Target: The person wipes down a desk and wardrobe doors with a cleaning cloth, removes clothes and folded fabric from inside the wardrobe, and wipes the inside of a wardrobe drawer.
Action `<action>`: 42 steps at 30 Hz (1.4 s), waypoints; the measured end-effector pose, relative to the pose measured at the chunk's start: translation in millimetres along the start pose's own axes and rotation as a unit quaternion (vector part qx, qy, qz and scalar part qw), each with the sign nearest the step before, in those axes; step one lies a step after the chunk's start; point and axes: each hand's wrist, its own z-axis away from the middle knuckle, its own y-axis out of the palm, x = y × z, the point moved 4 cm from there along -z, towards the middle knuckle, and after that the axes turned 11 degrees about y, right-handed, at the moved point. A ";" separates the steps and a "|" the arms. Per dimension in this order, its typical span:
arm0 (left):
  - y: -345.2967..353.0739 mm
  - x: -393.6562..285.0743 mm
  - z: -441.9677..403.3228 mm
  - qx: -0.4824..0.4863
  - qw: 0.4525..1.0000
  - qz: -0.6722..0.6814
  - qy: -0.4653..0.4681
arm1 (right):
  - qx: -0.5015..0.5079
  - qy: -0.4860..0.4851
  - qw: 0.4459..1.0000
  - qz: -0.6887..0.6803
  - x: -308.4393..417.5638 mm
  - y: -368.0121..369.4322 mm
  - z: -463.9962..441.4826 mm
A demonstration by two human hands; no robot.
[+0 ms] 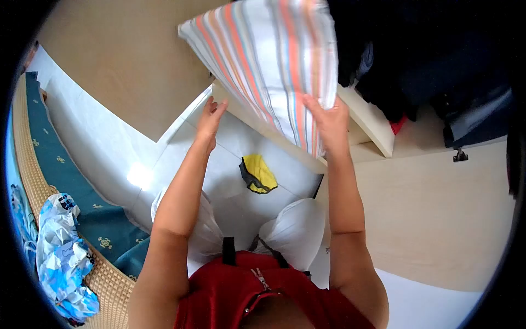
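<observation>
A white pillow with orange, grey and tan stripes [263, 60] is held up at the top of the head view, tilted and slightly blurred. My right hand [331, 123] grips its lower right edge, the thumb lying on the striped face and the other fingers hidden behind. Left of the pillow, my left hand [211, 123] is apart from it, fingers spread and holding nothing. Below, between my knees and the cabinet, a yellow and black piece of fabric [258, 174] lies on the tiled floor [230, 148].
Dark clothes [422, 71] hang in the cabinet at right, above a pale wooden shelf edge [370, 123]. Wooden doors stand at upper left [120, 55] and lower right [422, 219]. At left is a bed with a woven mat [115, 282] and crumpled blue-white cloth [63, 257].
</observation>
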 end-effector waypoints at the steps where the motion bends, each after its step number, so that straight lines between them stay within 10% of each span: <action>1: 4.0 -2.2 1.6 0.009 1.000 0.008 0.002 | 0.005 0.027 0.999 -0.042 12.8 -4.0 6.2; 15: 18.0 -3.9 28.4 0.107 0.992 0.025 0.066 | -0.039 0.075 0.992 -0.090 -102.2 -36.0 10.9; 29: 17.0 -8.5 34.3 0.163 0.977 0.085 -0.108 | -0.060 0.230 0.962 -0.132 -176.9 -38.4 49.4; 42: 40.5 -3.4 45.7 0.212 0.959 0.107 -0.158 | 0.026 0.252 0.834 -0.491 -218.2 -70.7 63.1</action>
